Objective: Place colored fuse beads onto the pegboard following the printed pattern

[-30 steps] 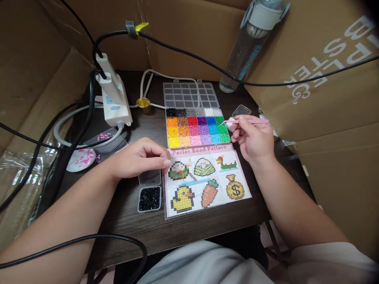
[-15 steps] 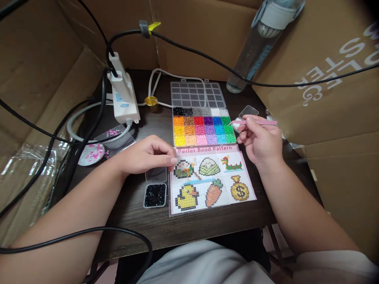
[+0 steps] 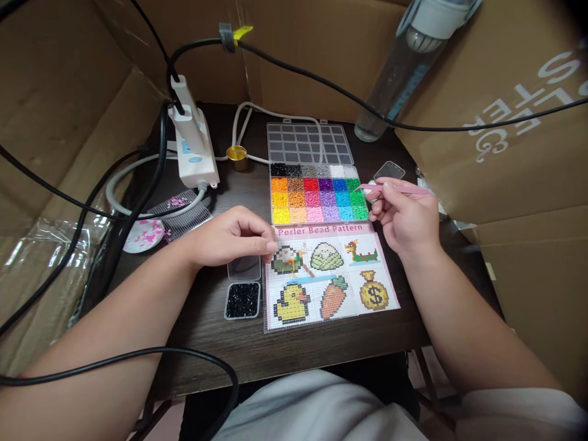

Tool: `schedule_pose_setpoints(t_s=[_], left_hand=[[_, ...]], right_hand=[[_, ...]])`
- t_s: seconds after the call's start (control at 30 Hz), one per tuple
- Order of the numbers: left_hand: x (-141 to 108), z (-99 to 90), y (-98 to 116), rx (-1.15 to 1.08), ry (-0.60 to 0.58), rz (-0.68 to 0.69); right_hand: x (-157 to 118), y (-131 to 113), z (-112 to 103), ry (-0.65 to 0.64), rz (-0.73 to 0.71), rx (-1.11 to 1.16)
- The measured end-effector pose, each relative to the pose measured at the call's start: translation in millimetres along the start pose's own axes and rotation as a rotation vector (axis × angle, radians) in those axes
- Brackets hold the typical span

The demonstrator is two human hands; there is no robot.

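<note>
My right hand (image 3: pixel 404 214) pinches pink tweezers (image 3: pixel 413 190), whose tips hover at the green beads on the right side of the bead box (image 3: pixel 316 223). The box lies open, with coloured beads sorted by compartment. My left hand (image 3: pixel 236 236) is curled, thumb and fingers together, at the upper left edge of the pattern sheet (image 3: pixel 331 297) under a clear pegboard. Whatever those fingers hold, if anything, is hidden. The sheet shows a duck, a carrot, a money bag and other pictures; some pegs over the top left picture appear to carry beads.
A small case of black beads (image 3: pixel 242 301) lies left of the sheet. Further left are a white dish (image 3: pixel 143 236) with pink beads and a power strip (image 3: pixel 197 156). A gold cup (image 3: pixel 237 158) and a clear bottle (image 3: pixel 390 86) stand behind. Black cables (image 3: pixel 298 70) cross overhead.
The view has shifted slightly, so the table things appear a little higher and further right. Both hands keep nearly the same pose, the tweezers still at the green beads.
</note>
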State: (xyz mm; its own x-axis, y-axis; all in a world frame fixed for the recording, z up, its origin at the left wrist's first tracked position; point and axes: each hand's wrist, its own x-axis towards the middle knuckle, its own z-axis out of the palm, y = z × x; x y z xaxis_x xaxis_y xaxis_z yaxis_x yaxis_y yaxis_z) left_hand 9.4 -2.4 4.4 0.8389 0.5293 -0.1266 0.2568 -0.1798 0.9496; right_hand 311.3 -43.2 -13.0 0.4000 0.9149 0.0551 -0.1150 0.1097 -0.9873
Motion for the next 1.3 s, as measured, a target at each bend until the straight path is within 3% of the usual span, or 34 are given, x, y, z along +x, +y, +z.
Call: schedule_pose_setpoints(t_s=[0.5,1.3], left_hand=[[-0.6,-0.5,2.2,-0.006,-0.005,-0.008],[-1.2,-1.9,0.5,-0.002,-0.014,0.023]], right_hand=[[-0.6,3.0,3.4,0.066,-0.046,-0.009],[4.4,7.4,0.0,0.050,-0.086,-0.077]])
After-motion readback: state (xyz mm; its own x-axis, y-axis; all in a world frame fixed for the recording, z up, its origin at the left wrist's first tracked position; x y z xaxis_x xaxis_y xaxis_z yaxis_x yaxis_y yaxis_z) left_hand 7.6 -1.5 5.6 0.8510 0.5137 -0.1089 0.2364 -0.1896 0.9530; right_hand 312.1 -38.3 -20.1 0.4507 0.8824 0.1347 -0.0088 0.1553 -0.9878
